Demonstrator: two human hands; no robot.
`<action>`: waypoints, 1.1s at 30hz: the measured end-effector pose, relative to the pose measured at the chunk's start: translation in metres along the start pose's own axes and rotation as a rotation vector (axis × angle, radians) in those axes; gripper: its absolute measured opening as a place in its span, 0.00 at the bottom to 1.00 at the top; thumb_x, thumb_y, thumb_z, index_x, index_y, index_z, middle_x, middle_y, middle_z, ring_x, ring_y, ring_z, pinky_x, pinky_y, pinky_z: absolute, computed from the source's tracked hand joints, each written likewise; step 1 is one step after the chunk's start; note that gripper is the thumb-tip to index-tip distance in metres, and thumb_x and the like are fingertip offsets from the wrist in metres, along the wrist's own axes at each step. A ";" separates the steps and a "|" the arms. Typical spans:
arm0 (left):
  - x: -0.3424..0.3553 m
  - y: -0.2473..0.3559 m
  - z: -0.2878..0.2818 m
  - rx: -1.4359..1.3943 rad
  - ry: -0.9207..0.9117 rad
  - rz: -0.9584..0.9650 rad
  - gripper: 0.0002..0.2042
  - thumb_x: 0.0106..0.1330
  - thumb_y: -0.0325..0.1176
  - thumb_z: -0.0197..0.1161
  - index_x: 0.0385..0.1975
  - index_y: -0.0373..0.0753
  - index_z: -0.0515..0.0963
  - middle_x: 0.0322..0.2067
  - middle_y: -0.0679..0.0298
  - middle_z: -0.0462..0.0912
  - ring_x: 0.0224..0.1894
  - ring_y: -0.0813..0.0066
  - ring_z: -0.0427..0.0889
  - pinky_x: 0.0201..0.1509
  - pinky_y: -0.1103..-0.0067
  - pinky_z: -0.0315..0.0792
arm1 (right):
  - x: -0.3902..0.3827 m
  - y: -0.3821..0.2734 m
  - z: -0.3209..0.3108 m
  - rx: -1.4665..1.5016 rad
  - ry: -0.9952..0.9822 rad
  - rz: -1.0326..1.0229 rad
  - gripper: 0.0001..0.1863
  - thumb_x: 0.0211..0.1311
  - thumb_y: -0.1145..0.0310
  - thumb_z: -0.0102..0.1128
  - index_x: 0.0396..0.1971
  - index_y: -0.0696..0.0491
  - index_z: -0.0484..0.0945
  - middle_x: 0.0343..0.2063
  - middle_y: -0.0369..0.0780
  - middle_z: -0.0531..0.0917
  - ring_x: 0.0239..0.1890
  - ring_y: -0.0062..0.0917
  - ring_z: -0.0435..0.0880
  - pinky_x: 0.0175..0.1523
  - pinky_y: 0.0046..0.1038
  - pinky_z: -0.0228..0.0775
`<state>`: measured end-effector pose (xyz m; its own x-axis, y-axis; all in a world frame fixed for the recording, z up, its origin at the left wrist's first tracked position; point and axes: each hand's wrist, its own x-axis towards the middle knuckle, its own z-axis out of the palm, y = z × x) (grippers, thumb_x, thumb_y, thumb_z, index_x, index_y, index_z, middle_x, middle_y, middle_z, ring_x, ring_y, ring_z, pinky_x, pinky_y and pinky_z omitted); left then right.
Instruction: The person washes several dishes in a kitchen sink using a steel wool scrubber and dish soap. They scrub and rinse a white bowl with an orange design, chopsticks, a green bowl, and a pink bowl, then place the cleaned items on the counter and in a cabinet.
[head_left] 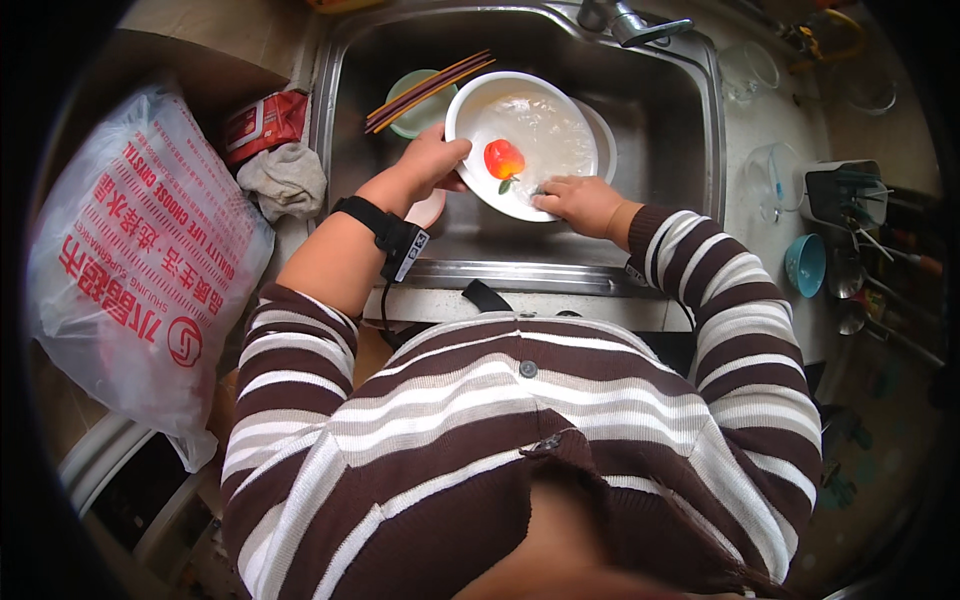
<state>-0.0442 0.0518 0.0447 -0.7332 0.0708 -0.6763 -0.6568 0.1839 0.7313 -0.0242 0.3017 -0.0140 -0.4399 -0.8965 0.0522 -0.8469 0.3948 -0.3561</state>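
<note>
Over the sink, a wet white bowl with a red-and-orange fruit print is tilted in my hands. My left hand grips its left rim, thumb on the inner edge. At the lower right rim, my right hand has its fingers curled inside the bowl; a small greyish bit shows at the fingertips, too small to name. Behind my left hand, several chopsticks lie across a pale green bowl. Another white dish peeks out beneath the held bowl. Partly hidden by my left wrist is a pinkish bowl.
The steel sink has a faucet at its back right. On the left stand a filled plastic bag, a red wipes pack and a grey cloth. Glasses, a blue bowl and a utensil holder line the right counter.
</note>
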 end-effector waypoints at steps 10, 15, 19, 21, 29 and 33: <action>-0.018 -0.032 0.057 -0.597 0.195 0.146 0.30 0.48 0.32 0.50 0.53 0.50 0.48 0.44 0.54 0.63 0.40 0.59 0.72 0.29 0.64 0.74 | 0.063 -0.073 -0.017 0.598 0.267 0.444 0.20 0.39 0.76 0.54 0.39 0.52 0.70 0.32 0.49 0.77 0.36 0.41 0.76 0.40 0.36 0.68; -0.023 -0.037 0.043 -0.561 0.149 0.154 0.29 0.47 0.31 0.47 0.54 0.52 0.51 0.41 0.56 0.66 0.37 0.61 0.73 0.26 0.69 0.75 | 0.043 -0.057 0.002 0.623 0.166 0.206 0.29 0.42 0.79 0.53 0.50 0.50 0.65 0.46 0.48 0.70 0.47 0.40 0.71 0.50 0.32 0.64; -0.027 -0.029 0.027 -0.450 0.080 0.242 0.31 0.43 0.27 0.46 0.54 0.50 0.54 0.38 0.58 0.68 0.32 0.67 0.75 0.20 0.76 0.72 | 0.018 -0.010 0.006 0.135 -0.122 0.004 0.27 0.51 0.79 0.47 0.53 0.43 0.64 0.57 0.42 0.63 0.59 0.31 0.61 0.61 0.30 0.53; -0.027 -0.026 0.024 -0.462 0.076 0.276 0.32 0.41 0.24 0.46 0.54 0.48 0.57 0.35 0.60 0.69 0.29 0.70 0.75 0.16 0.80 0.68 | 0.013 0.022 -0.001 -0.089 -0.149 -0.037 0.20 0.55 0.71 0.46 0.50 0.43 0.67 0.56 0.37 0.64 0.60 0.29 0.60 0.61 0.32 0.52; -0.015 -0.023 0.033 -0.422 0.150 0.320 0.33 0.40 0.22 0.47 0.54 0.45 0.57 0.35 0.58 0.70 0.33 0.67 0.74 0.28 0.75 0.74 | 0.023 -0.008 0.011 -0.130 -0.107 0.207 0.32 0.39 0.70 0.58 0.50 0.58 0.64 0.51 0.51 0.67 0.55 0.40 0.64 0.60 0.34 0.52; -0.008 -0.024 0.045 -0.404 0.210 0.233 0.31 0.45 0.26 0.53 0.54 0.46 0.56 0.36 0.59 0.70 0.35 0.68 0.74 0.27 0.72 0.74 | 0.057 -0.058 0.015 0.658 0.060 0.510 0.37 0.43 0.70 0.56 0.57 0.58 0.53 0.50 0.52 0.67 0.50 0.45 0.68 0.55 0.32 0.60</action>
<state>-0.0142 0.0909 0.0286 -0.8605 -0.1416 -0.4893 -0.4569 -0.2101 0.8643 0.0048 0.2249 -0.0041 -0.7532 -0.6201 -0.2195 -0.2008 0.5346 -0.8209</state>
